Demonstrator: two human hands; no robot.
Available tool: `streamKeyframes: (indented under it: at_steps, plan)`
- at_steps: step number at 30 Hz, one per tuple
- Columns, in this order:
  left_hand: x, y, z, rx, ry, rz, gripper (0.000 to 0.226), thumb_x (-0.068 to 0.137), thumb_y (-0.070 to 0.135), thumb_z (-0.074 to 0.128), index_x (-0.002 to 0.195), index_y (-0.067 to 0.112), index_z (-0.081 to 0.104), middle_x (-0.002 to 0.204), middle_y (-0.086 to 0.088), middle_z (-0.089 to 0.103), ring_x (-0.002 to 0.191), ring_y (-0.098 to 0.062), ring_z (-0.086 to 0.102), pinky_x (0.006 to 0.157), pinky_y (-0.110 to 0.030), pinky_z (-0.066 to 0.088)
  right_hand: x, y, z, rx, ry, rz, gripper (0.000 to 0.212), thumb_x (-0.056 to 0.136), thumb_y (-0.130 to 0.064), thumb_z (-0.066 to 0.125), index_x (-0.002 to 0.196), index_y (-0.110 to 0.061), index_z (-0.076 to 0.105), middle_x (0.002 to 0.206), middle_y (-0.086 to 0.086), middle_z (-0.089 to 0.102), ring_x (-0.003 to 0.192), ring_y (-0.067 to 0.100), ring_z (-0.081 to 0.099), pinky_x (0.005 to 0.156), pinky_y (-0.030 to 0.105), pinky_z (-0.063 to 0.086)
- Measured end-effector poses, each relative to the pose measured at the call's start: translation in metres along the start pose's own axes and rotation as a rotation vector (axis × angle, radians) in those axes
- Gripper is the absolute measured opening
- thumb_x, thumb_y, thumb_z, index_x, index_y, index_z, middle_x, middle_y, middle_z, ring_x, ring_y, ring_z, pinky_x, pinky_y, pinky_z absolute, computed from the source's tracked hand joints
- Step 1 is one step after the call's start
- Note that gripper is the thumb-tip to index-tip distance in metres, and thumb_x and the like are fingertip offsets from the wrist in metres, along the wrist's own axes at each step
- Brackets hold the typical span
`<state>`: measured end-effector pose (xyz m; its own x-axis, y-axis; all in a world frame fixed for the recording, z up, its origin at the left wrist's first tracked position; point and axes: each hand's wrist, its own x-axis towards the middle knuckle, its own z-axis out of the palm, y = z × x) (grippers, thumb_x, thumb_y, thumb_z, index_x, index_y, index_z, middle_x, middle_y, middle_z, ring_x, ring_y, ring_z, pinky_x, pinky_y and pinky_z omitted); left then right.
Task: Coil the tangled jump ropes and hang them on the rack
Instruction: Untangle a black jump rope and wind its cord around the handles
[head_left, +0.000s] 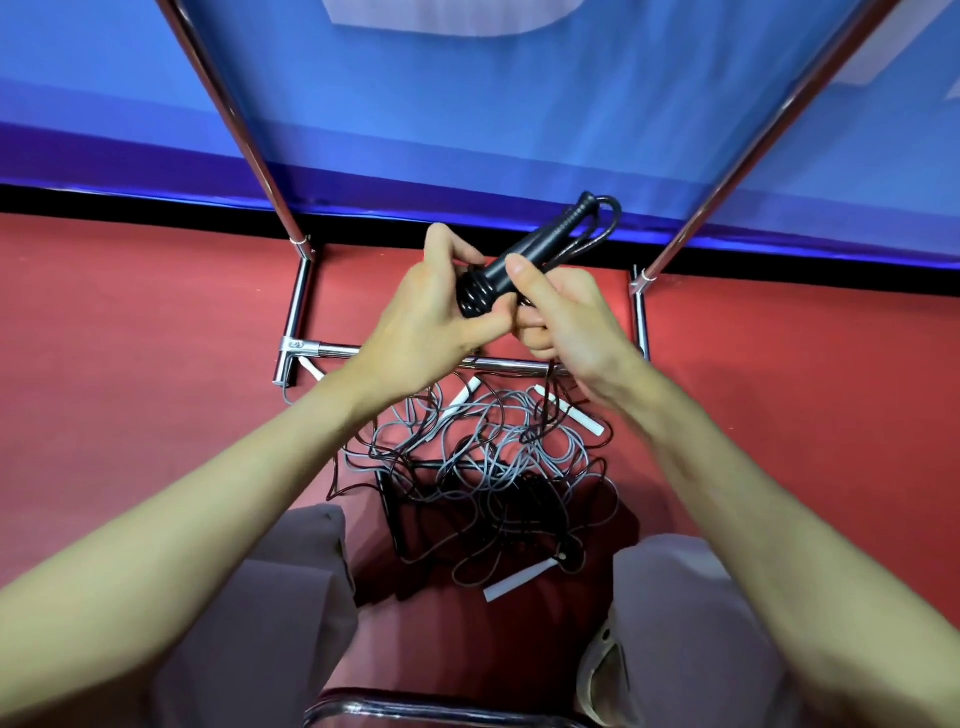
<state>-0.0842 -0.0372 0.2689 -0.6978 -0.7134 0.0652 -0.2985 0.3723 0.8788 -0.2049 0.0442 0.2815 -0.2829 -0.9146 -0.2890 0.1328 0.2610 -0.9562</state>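
Note:
A black jump-rope handle (524, 254) points up and to the right, with black cord looped at its far end. My left hand (431, 312) grips its lower end. My right hand (561, 312) pinches the handle and cord from the right side. A black cord runs down from my hands to a tangled heap of grey and black ropes (483, 473) on the red floor. White handles (569, 413) stick out of the heap. The chrome rack (298, 291) stands over the heap, its two uprights rising left and right.
A blue wall (493, 130) with a black skirting stands behind the rack. My knees in grey trousers (270, 597) frame the heap. A chrome bar (415, 709) curves across the bottom edge. A shoe (602, 670) shows at lower right.

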Motion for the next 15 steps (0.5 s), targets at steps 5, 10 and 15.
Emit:
streamKeyframes:
  at_steps: [5, 10, 15]
  plan:
    - [0.001, 0.011, 0.004, -0.369, 0.017, -0.185, 0.034, 0.087, 0.005, 0.068, 0.096, 0.014, 0.037, 0.06, -0.002, 0.062, 0.034, -0.011, 0.048, 0.037, -0.023, 0.039, 0.004, 0.001, -0.001, 0.114, 0.047, -0.011, 0.036, 0.104, -0.021, 0.037, 0.072, -0.013, 0.051, 0.047, -0.01, 0.026, 0.041, 0.002, 0.016, 0.037, 0.015, 0.012]
    - [0.001, 0.013, 0.01, -0.629, 0.026, -0.345, 0.027, 0.094, 0.011, 0.061, 0.093, 0.015, 0.035, 0.06, -0.008, 0.056, 0.033, -0.012, 0.034, 0.037, -0.02, 0.026, 0.01, 0.002, -0.003, 0.131, 0.028, -0.005, 0.037, 0.104, -0.021, 0.035, 0.095, 0.007, 0.058, 0.046, -0.007, 0.032, 0.039, 0.002, 0.017, 0.036, 0.013, 0.013]
    - [0.001, -0.003, 0.006, -0.216, 0.056, -0.104, 0.031, 0.083, 0.024, 0.062, 0.091, 0.018, 0.033, 0.075, -0.009, 0.057, 0.057, -0.014, 0.048, 0.05, -0.029, 0.038, 0.01, 0.001, 0.001, 0.08, -0.015, 0.109, 0.036, 0.105, -0.027, 0.031, 0.081, -0.006, 0.049, 0.046, -0.006, 0.032, 0.039, 0.006, 0.019, 0.04, 0.017, 0.011]
